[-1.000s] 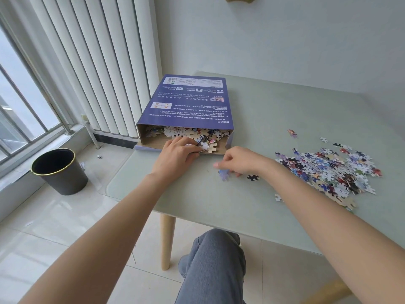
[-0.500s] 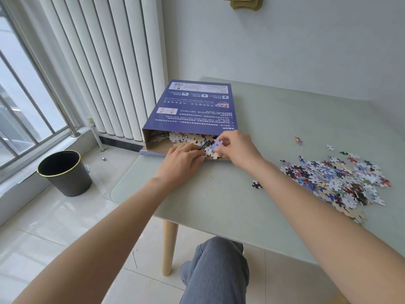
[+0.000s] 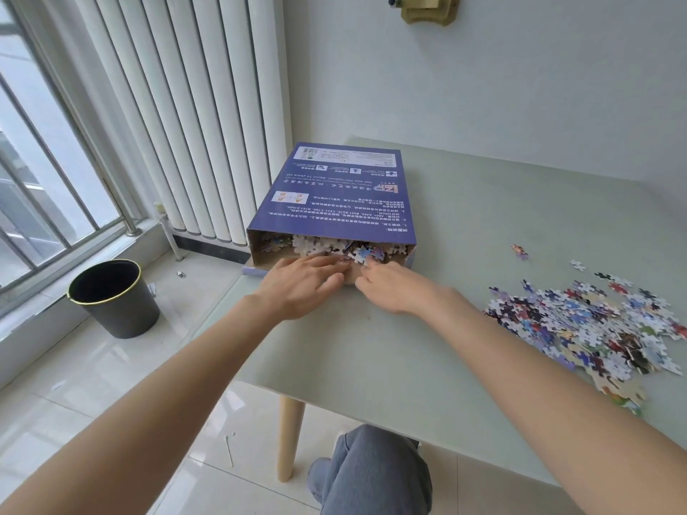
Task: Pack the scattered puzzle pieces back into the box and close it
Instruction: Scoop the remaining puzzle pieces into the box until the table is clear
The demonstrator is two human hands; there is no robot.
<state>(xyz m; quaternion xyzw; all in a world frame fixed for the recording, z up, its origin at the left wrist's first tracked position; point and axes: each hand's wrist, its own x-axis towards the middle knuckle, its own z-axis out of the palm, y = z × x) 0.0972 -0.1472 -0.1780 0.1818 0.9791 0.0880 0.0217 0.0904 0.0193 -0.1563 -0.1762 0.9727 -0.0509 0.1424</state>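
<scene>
A flat purple puzzle box (image 3: 334,202) lies on the pale green table (image 3: 483,224), its near end open and full of puzzle pieces (image 3: 319,245). My left hand (image 3: 301,284) lies flat at the box mouth, fingers straight and touching the pieces on the flap. My right hand (image 3: 394,288) is beside it at the opening, fingers curled, pinching a small blue-white piece (image 3: 362,254) at the mouth. A large heap of loose pieces (image 3: 587,321) sits on the table to the right.
A few stray pieces (image 3: 519,250) lie beyond the heap. A black bin (image 3: 113,299) stands on the tiled floor at left, below a white radiator (image 3: 193,113). My knee in jeans (image 3: 371,473) is under the table's near edge.
My right hand picked a piece off the table and carried it left to the box mouth. The left hand stayed at the opening, its fingers now flatter.
</scene>
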